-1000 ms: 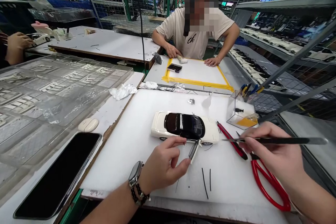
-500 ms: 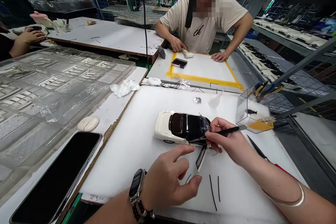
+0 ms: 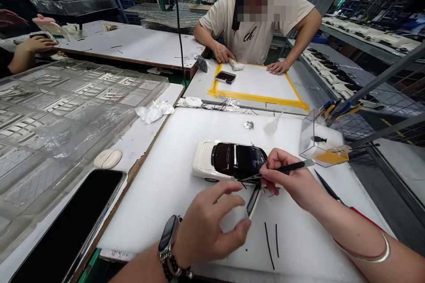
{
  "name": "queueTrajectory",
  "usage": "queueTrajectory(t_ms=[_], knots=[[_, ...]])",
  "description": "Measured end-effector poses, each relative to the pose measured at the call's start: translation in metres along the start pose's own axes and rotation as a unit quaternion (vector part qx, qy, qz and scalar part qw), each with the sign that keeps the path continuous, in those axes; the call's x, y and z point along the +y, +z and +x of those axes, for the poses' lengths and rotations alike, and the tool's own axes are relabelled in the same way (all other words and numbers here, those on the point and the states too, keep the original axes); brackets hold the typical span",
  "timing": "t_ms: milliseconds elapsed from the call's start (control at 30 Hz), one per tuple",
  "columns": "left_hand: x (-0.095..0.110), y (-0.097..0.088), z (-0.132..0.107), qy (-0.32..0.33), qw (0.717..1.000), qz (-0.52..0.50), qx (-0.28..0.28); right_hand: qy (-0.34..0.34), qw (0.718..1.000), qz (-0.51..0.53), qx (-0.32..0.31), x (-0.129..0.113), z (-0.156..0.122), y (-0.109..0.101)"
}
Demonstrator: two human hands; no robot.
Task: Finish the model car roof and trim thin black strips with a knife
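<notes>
A white model car [image 3: 206,161] with a black roof stands on the white foam sheet [image 3: 156,203], and its near-side door [image 3: 254,201] is swung out. My right hand [image 3: 288,179] pinches black tweezers [image 3: 292,166], whose tips reach the car's near side by the door opening. A short dark sliver shows near the tips; whether they grip it I cannot tell. My left hand [image 3: 209,221] holds nothing, its fingers apart and curved beside the open door. Two thin black strips [image 3: 269,245] lie on the foam in front of the car.
Scissors [image 3: 328,188] lie beyond my right forearm, near a clear tool box [image 3: 317,141]. At left are a phone [image 3: 76,225], an earbud case [image 3: 108,159] and a compartment tray [image 3: 66,115]. A co-worker [image 3: 255,35] leans on the taped table [image 3: 259,97] opposite.
My left hand's fingers have spread and shifted slightly left. The tweezer tips have moved a little left along the car's side. A thin dark strip beside my left hand no longer shows.
</notes>
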State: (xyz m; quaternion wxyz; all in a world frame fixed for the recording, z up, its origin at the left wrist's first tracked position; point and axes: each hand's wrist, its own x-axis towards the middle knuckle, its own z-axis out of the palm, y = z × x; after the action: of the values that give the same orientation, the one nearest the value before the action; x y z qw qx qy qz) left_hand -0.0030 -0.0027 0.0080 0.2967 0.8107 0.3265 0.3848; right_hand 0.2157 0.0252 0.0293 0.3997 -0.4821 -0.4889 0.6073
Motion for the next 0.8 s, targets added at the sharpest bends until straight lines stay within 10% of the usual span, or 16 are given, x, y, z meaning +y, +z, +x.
queueTrajectory(t_ms=[167,800], knots=[[-0.009,0.005,0.015,-0.051,0.982,0.139,0.117,0.001,0.999,-0.034,-0.016,0.0,-0.001,-0.003],[-0.025,0.026,0.03,-0.069,0.95,0.287,0.105,-0.142,0.942,-0.302,-0.028,-0.003,-0.002,0.0]])
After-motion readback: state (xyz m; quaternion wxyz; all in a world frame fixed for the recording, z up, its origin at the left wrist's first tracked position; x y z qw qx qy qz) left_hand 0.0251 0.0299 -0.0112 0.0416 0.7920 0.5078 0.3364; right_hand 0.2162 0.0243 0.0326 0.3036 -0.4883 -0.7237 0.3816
